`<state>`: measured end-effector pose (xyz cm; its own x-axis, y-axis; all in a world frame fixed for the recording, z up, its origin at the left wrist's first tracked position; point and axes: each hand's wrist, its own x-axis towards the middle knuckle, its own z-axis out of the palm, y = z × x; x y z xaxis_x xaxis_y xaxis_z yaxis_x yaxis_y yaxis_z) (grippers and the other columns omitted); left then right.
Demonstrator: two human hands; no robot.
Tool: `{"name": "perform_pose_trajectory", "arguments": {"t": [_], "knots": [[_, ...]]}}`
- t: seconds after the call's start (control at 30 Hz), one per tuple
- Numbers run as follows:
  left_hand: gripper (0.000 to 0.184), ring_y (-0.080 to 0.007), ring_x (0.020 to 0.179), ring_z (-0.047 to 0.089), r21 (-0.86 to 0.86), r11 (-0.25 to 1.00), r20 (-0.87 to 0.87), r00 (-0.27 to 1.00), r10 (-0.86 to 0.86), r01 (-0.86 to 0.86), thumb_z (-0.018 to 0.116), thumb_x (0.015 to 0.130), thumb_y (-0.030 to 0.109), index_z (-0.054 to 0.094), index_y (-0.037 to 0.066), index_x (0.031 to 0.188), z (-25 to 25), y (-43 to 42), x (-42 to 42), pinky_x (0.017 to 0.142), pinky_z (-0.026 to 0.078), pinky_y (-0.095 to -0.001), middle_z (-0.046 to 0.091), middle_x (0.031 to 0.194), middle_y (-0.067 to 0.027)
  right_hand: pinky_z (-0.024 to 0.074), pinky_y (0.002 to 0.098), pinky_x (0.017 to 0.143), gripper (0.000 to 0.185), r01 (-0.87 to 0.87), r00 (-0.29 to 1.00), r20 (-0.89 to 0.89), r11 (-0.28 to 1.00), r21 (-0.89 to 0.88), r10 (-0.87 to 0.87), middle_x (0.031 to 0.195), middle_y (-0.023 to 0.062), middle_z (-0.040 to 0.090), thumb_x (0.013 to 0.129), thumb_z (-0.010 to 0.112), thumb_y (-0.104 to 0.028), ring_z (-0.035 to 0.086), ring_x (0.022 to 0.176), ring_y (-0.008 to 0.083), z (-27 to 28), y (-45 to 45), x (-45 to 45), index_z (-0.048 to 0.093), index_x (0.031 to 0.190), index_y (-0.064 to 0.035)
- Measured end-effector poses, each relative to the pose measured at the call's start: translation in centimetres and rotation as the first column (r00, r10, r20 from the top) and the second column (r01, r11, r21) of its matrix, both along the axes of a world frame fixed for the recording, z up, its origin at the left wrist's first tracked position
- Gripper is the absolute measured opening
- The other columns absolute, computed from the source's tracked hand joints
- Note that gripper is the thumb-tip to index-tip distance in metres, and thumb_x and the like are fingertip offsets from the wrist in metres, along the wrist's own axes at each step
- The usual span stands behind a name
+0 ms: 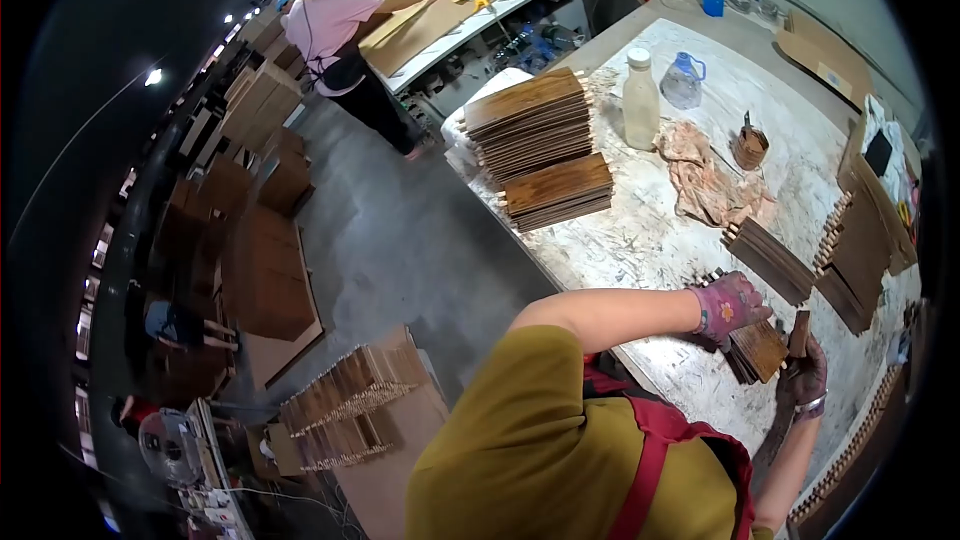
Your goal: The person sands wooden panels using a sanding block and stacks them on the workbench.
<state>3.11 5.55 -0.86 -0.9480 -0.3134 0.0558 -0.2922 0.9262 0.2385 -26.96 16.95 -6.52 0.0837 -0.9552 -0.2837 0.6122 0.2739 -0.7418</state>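
Note:
My left hand (730, 306), in a purple glove with a flower print, lies over one end of a small stack of brown wooden slats (758, 348). Its fingers curl down at the stack's edge. At the other end of the stack, my right hand (806, 378) is closed on a narrow dark wooden piece (799, 334) that stands up from the fingers; a metal band circles that wrist. Just beyond my hands lies another pile of slats (770, 258) with pegged ends. Part of the small stack is hidden under my left hand.
Taller slat stacks (530, 120) stand at the table's left edge. A milky bottle (640, 100), a blue-handled jug (683, 82), a stained cloth (700, 175) and a cup of brown paste (750, 147) sit on the white tabletop (640, 230). A person (335, 40) works at another bench.

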Motion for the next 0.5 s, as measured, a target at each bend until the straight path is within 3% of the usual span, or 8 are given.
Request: {"name": "perform_pose_trajectory", "arguments": {"t": [0.1,0.2,0.23,0.33,0.37,0.4,0.47,0.5], "knots": [[0.087,-0.0280,0.108,0.061,-0.025,0.999,0.067,0.997,0.036,-0.034,0.084,0.064,0.042,0.049,0.009,0.136,0.9,0.3,-0.1,0.094,0.045,-0.0397,0.062,0.111,-0.0092,0.0501,0.0380,0.096,0.043,0.027,0.999,0.039,0.999,-0.042,-0.025,0.124,0.0118,0.064,0.098,0.057,-0.027,0.064,0.110,0.0248,0.2,0.8,0.3,0.053,0.134,-0.0040],[0.096,-0.0269,0.109,0.060,-0.054,0.996,0.126,0.989,0.080,-0.074,0.084,0.062,0.051,0.045,0.011,0.140,-0.6,0.1,-1.0,0.093,0.045,-0.0400,0.061,0.113,-0.0085,0.0515,0.0418,0.095,0.040,0.200,0.970,0.161,0.976,-0.088,-0.184,0.126,0.0146,0.063,0.100,0.054,-0.027,0.063,0.112,0.0260,2.9,2.7,2.7,0.054,0.132,-0.0033],[0.098,-0.0268,0.109,0.060,-0.050,0.995,0.127,0.988,0.089,-0.083,0.084,0.062,0.052,0.045,0.011,0.141,-0.7,0.0,-1.0,0.093,0.045,-0.0401,0.061,0.114,-0.0083,0.0537,0.0438,0.093,0.041,0.252,0.956,0.181,0.962,-0.103,-0.231,0.133,0.0146,0.059,0.101,0.053,-0.025,0.062,0.114,0.0273,1.3,3.3,1.4,0.051,0.137,-0.0032],[0.104,-0.0272,0.109,0.059,-0.119,0.990,0.040,0.996,0.077,-0.071,0.085,0.058,0.056,0.043,0.011,0.142,-1.4,-0.1,-1.2,0.092,0.046,-0.0404,0.060,0.116,-0.0077,0.0553,0.0426,0.091,0.047,0.363,0.900,0.225,0.927,0.090,-0.374,0.142,0.0109,0.052,0.103,0.051,-0.021,0.061,0.116,0.0268,-0.8,5.2,-0.7,0.041,0.145,-0.0053],[0.104,-0.0272,0.109,0.059,-0.169,0.985,-0.028,0.999,0.043,-0.047,0.085,0.058,0.056,0.044,0.011,0.142,-1.6,0.0,-1.0,0.091,0.046,-0.0405,0.060,0.115,-0.0076,0.0554,0.0432,0.094,0.047,0.323,0.887,0.295,0.933,0.157,-0.356,0.143,0.0089,0.050,0.103,0.050,-0.019,0.060,0.116,0.0263,-1.9,5.9,-1.4,0.039,0.147,-0.0069],[0.104,-0.0272,0.109,0.059,-0.220,0.975,-0.094,0.996,0.006,-0.026,0.085,0.057,0.056,0.044,0.012,0.141,-1.6,0.1,-0.9,0.091,0.047,-0.0405,0.060,0.115,-0.0075,0.0561,0.0430,0.094,0.046,0.281,0.898,0.327,0.955,0.093,-0.295,0.142,0.0097,0.052,0.103,0.050,-0.019,0.061,0.116,0.0261,-2.3,6.8,-1.5,0.041,0.146,-0.0064],[0.105,-0.0273,0.109,0.059,-0.176,0.982,-0.053,0.997,0.057,-0.066,0.085,0.056,0.058,0.044,0.012,0.141,-3.2,0.1,-1.9,0.091,0.047,-0.0407,0.060,0.115,-0.0072,0.0575,0.0424,0.094,0.043,0.195,0.910,0.380,0.980,-0.039,-0.166,0.138,0.0112,0.054,0.103,0.049,-0.019,0.061,0.115,0.0256,-2.9,8.2,-1.4,0.044,0.143,-0.0054],[0.106,-0.0274,0.109,0.059,-0.157,0.984,-0.031,0.996,0.083,-0.087,0.085,0.055,0.059,0.044,0.012,0.141,-3.8,0.0,-2.2,0.091,0.047,-0.0408,0.060,0.114,-0.0071,0.0591,0.0408,0.091,0.042,0.221,0.911,0.357,0.975,-0.001,-0.206,0.137,0.0113,0.055,0.103,0.049,-0.021,0.062,0.114,0.0250,-3.0,8.4,-1.1,0.046,0.142,-0.0054]]}}
